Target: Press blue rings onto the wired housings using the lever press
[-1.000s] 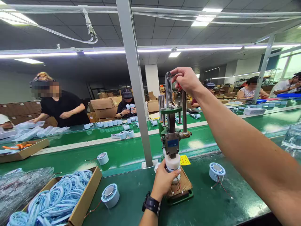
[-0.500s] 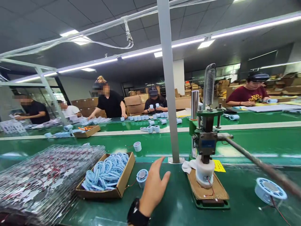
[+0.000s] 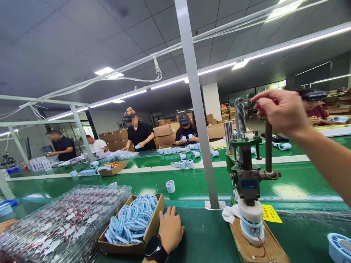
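Press [image 3: 248, 184] stands to the right of centre, and from my remote position I record my right hand [image 3: 282, 111] at the top of its lever [image 3: 268, 149]. The fingers are curled about the lever's upper end, and the lever stands upright.

Under the press, a white die [image 3: 251, 209] sits on a light blue housing [image 3: 251, 231], which rests upon a worn brown base board [image 3: 246, 248]. A thin red wire [image 3: 262, 244] hangs from the housing's front and trails onto the board.

My left hand [image 3: 171, 229], with a black watch [image 3: 154, 249] at the wrist, is lowered palm down to the green bench [image 3: 203, 233], just beside a cardboard box [image 3: 120, 249] of blue rings [image 3: 134, 219]. A sliver of a light blue part [image 3: 165, 215] shows at its fingertips. The hand covers the remainder, so I cannot tell whether the grip has closed.

Beside the press I note a white cloth [image 3: 231, 213] on its left and a yellow label [image 3: 271, 213] on its right. Another blue housing [image 3: 341, 248] is cut off by the right edge. Left of the box lies a stack of clear trays [image 3: 85, 244]; a co-worker's hand [image 3: 7, 224] shows at the far left.
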`<state>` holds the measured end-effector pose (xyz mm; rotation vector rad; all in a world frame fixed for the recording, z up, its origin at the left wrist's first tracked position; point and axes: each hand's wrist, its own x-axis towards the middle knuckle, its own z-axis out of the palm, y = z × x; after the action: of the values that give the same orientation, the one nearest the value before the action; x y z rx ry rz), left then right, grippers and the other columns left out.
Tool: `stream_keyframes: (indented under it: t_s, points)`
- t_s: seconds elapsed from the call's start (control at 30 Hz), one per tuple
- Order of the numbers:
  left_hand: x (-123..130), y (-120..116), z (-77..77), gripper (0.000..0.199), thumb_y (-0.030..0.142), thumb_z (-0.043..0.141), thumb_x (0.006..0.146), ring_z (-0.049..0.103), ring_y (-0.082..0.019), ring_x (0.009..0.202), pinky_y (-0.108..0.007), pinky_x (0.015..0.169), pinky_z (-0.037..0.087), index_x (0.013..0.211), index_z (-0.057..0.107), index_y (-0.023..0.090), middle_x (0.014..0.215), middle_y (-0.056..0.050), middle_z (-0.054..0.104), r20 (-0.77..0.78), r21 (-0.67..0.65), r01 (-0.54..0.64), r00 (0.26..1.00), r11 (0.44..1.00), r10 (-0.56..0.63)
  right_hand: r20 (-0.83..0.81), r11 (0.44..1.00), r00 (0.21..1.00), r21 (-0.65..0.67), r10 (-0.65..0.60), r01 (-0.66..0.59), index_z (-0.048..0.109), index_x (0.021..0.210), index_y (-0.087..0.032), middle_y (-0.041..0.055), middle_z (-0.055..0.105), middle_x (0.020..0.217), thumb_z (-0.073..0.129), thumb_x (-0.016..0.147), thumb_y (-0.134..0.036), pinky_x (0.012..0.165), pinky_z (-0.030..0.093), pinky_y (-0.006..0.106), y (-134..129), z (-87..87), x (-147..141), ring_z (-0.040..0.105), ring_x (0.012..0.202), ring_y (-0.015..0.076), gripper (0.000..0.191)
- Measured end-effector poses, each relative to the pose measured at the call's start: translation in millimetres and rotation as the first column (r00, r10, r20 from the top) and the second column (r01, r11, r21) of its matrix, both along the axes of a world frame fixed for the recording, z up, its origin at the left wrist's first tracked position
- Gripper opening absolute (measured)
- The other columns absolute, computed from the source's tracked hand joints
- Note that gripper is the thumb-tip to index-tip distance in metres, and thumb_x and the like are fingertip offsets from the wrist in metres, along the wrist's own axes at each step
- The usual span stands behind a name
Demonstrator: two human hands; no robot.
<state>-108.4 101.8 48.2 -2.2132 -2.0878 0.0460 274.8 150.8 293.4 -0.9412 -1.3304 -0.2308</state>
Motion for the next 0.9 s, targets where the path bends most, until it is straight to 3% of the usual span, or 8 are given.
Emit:
stream_keyframes:
  t_s: [0.13,0.27,0.37,0.47,0.57,0.7,0.8,0.9]
  points:
    - [-17,50,25.8,0.043,0.024,0.056,0.085,0.042,-0.035,0.136,-0.060,0.111,0.032,0.126,0.059,0.013,0.144,-0.019,0.048,-0.068,0.031,-0.017,0.998,0.999,0.019,-0.081,0.996,0.994,0.046,-0.077,0.081,0.071,0.073,-0.016,0.0044,0.065,0.061,0.047,0.076,-0.018,0.064,0.040,0.031,43,5.6,-9,0.054,0.055,0.0131,0.025]
    - [-32,119,47.0,0.049,0.027,0.056,0.092,0.054,-0.027,0.123,-0.050,0.100,0.047,0.139,0.044,0.019,0.137,-0.012,0.053,-0.090,-0.013,-0.070,0.994,0.997,0.069,-0.077,0.989,0.991,0.091,-0.113,0.120,0.069,0.067,-0.019,0.0032,0.064,0.061,0.044,0.077,-0.022,0.069,0.039,0.033,48,1.3,-11,0.054,0.058,0.0150,0.027]
    - [-37,157,47.0,0.054,0.030,0.060,0.091,0.052,-0.029,0.123,-0.054,0.099,0.048,0.141,0.040,0.023,0.141,-0.012,0.048,-0.119,-0.068,-0.116,0.987,0.991,0.107,-0.061,0.984,0.990,0.112,-0.130,0.136,0.071,0.072,-0.019,0.0029,0.065,0.063,0.042,0.078,-0.023,0.072,0.039,0.033,48,1.9,-10,0.057,0.063,0.0168,0.030]
    - [-32,174,40.6,0.051,0.031,0.063,0.088,0.052,-0.029,0.124,-0.054,0.100,0.048,0.136,0.046,0.021,0.143,-0.011,0.046,-0.151,-0.104,-0.129,0.982,0.986,0.112,-0.054,0.982,0.990,0.131,-0.133,0.139,0.072,0.077,-0.018,0.0029,0.065,0.065,0.041,0.080,-0.022,0.071,0.040,0.033,51,4.8,-9,0.057,0.063,0.0169,0.031]
    - [-19,177,41.6,0.037,0.031,0.063,0.089,0.059,-0.024,0.112,-0.047,0.096,0.051,0.122,0.057,0.017,0.129,-0.010,0.058,-0.179,-0.119,-0.110,0.980,0.987,0.087,-0.055,0.980,0.990,0.145,-0.132,0.139,0.070,0.074,-0.018,0.0021,0.063,0.064,0.042,0.081,-0.020,0.068,0.039,0.032,52,8.6,-8,0.056,0.062,0.0155,0.028]
    - [10,165,55.2,0.029,0.037,0.060,0.090,0.064,-0.023,0.101,-0.043,0.090,0.053,0.105,0.064,0.013,0.108,-0.005,0.066,-0.210,-0.111,-0.024,0.978,0.993,0.000,-0.037,0.976,0.984,0.126,-0.176,0.179,0.069,0.075,-0.017,0.0006,0.061,0.063,0.043,0.083,-0.015,0.068,0.039,0.029,52,12.1,-7,0.053,0.061,0.0136,0.027]
    - [40,133,57.8,0.029,0.041,0.060,0.089,0.066,-0.021,0.094,-0.041,0.086,0.054,0.095,0.066,0.012,0.096,-0.004,0.069,-0.210,-0.172,0.071,0.972,0.983,-0.107,-0.028,0.975,0.983,0.122,-0.183,0.185,0.069,0.079,-0.016,0.0010,0.061,0.066,0.042,0.085,-0.013,0.067,0.040,0.028,52,9.9,-7,0.053,0.061,0.0129,0.028]
    - [70,81,45.2,0.034,0.046,0.063,0.086,0.069,-0.021,0.086,-0.040,0.079,0.055,0.085,0.068,0.013,0.089,-0.008,0.072,-0.193,-0.230,0.127,0.966,0.965,-0.173,-0.025,0.980,0.987,0.123,-0.158,0.160,0.070,0.082,-0.015,0.0017,0.063,0.068,0.044,0.086,-0.012,0.069,0.041,0.028,53,7.5,-8,0.053,0.061,0.0125,0.027]
